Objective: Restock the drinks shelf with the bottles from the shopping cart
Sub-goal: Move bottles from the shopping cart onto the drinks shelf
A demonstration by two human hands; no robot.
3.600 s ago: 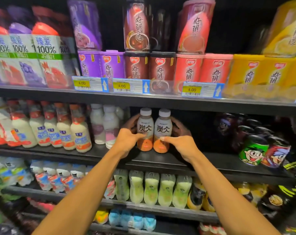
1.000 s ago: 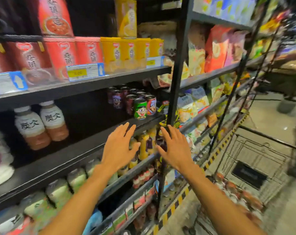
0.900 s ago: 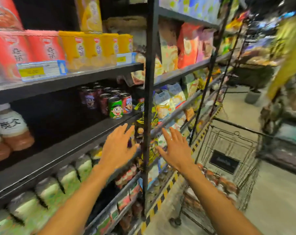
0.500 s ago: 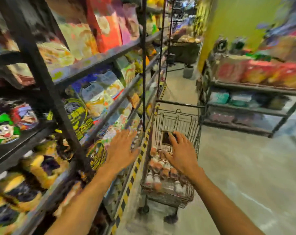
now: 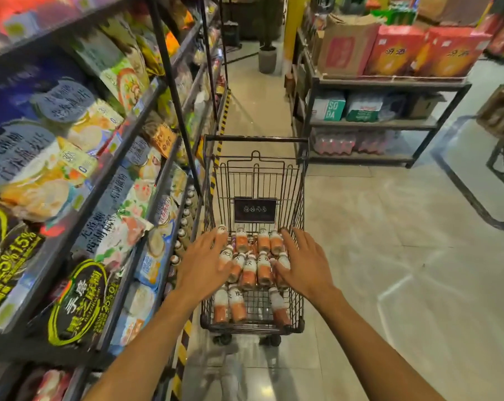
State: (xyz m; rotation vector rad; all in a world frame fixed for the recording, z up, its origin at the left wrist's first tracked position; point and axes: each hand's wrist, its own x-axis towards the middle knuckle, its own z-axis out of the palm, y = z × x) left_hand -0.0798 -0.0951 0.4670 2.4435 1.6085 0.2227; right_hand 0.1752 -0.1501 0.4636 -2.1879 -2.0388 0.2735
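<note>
A black wire shopping cart (image 5: 255,157) stands in the aisle straight ahead. Several small bottles (image 5: 253,270) with white caps and orange drink lie in its basket. My left hand (image 5: 203,263) hovers over the cart's left side with fingers spread and straight, holding nothing. Over the right side my right hand (image 5: 304,263) is spread the same way, also empty. Both hands are just above the bottles; whether they touch them I cannot tell. The drinks shelf is out of view.
A black shelving unit (image 5: 123,157) packed with snack bags runs along the left, close to the cart. Another rack (image 5: 386,82) with red boxes and drink packs stands at the right back. Tiled floor (image 5: 389,256) spreads to the right of the cart.
I let go of the two bottles on the drinks shelf and turned right. The cart has come into view, and both open hands have moved down over its bottles.
</note>
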